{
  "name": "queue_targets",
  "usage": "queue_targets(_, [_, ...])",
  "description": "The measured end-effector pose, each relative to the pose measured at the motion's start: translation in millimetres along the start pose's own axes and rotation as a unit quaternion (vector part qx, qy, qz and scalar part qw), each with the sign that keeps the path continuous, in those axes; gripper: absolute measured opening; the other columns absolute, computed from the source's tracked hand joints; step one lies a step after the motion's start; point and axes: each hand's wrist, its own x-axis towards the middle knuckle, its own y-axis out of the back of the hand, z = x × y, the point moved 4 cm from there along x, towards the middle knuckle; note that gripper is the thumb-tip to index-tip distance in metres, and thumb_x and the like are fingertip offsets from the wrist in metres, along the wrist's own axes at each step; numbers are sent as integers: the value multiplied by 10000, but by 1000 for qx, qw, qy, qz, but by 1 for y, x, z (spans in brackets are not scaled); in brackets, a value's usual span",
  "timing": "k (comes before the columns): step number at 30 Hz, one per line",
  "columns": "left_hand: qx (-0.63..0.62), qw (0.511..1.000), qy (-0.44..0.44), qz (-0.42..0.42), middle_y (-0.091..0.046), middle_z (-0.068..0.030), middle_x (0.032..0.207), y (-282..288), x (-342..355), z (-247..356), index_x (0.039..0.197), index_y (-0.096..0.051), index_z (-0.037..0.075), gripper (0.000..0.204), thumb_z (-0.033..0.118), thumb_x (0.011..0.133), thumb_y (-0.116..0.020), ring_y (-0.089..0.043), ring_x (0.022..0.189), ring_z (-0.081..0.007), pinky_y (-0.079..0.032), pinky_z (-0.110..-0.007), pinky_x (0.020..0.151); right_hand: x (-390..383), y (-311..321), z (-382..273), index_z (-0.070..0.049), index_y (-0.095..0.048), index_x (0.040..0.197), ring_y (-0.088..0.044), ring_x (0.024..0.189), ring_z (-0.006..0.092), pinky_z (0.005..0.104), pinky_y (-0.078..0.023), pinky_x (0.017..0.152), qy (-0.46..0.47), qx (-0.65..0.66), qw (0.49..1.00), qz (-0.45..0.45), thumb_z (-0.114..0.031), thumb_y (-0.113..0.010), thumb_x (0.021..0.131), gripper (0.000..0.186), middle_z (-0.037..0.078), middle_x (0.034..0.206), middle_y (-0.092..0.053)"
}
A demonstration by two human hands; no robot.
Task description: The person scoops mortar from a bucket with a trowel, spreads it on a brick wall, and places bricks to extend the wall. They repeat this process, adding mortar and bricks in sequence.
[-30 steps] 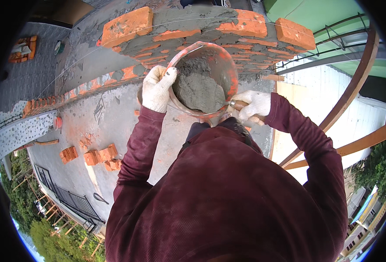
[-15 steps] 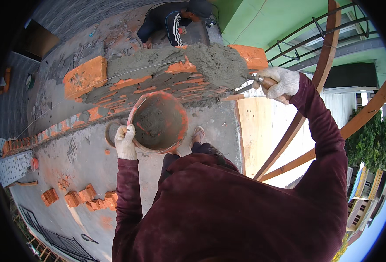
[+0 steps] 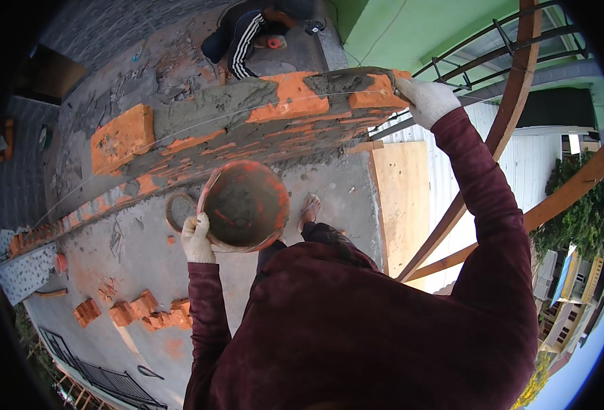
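Observation:
My gloved left hand [image 3: 197, 239] grips the rim of an orange-red bucket [image 3: 280, 208], with grey mortar [image 3: 237, 205] inside it. My gloved right hand [image 3: 430, 102] is closed at the right end of a brick wall [image 3: 247, 140], beside the end brick [image 3: 373, 96]. A trowel's wooden handle showed in it a moment ago; the glove and wall now hide the tool. Wet mortar [image 3: 209, 102] covers much of the wall's top, with orange brick showing between. A whole brick [image 3: 121, 139] lies on top at the left, next to a taut string line.
Beyond the wall crouches another person [image 3: 247, 41] in a striped sleeve. Wooden poles [image 3: 503, 130] and steel rebar [image 3: 500, 48] rise at the right. Loose bricks [image 3: 134, 307] lie on the floor at lower left. A ring-shaped object [image 3: 179, 212] lies left of the bucket.
The mortar-laden trowel over the wall is out of sight, uncovering bricks there. My right hand has moved up against the wall's end. The bucket sits slightly lower in view.

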Motion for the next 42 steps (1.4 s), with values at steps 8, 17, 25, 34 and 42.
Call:
queue_targets(8, [29,998,-12,-58,-437,89,664,-22,15,8,750,-513,152,318,221,996,-704,-383,536,-23,-324,-212,488,-33,22,-4,-147,-530,1247,-712,825,336,475,-557,641,-53,-84,994,47,-64,-577,888,372,115,971,-680])
queue_targets(17, [29,991,32,-126,-515,85,698,-25,29,48,821,-600,135,227,240,981,-722,-437,566,-23,-340,-220,502,-107,82,-119,-71,-556,1178,-692,833,370,471,-548,683,41,122,992,-19,-119,-662,882,318,153,973,-642])
queue_targets(25, [114,964,30,-239,-520,81,735,-16,34,95,797,-571,113,244,209,916,-761,-453,661,-34,-378,-229,588,-24,-4,-300,20,-564,1204,-753,794,290,386,-613,622,117,-17,993,28,-51,-656,856,367,142,911,-694])
queue_targets(34, [10,975,-7,-222,-652,19,828,46,17,131,882,-639,58,128,68,852,-763,-601,773,-80,-492,-252,726,-57,15,-343,83,-533,1093,-760,789,340,413,-616,654,230,10,960,-157,-19,-675,832,314,212,890,-722])
queue_targets(42, [97,967,-70,-223,-623,47,822,72,12,159,911,-666,64,157,155,862,-784,-562,777,-58,-463,-241,716,-52,39,-400,143,-475,1306,-750,812,329,399,-606,669,281,3,960,-1,-11,-660,816,545,193,914,-699])
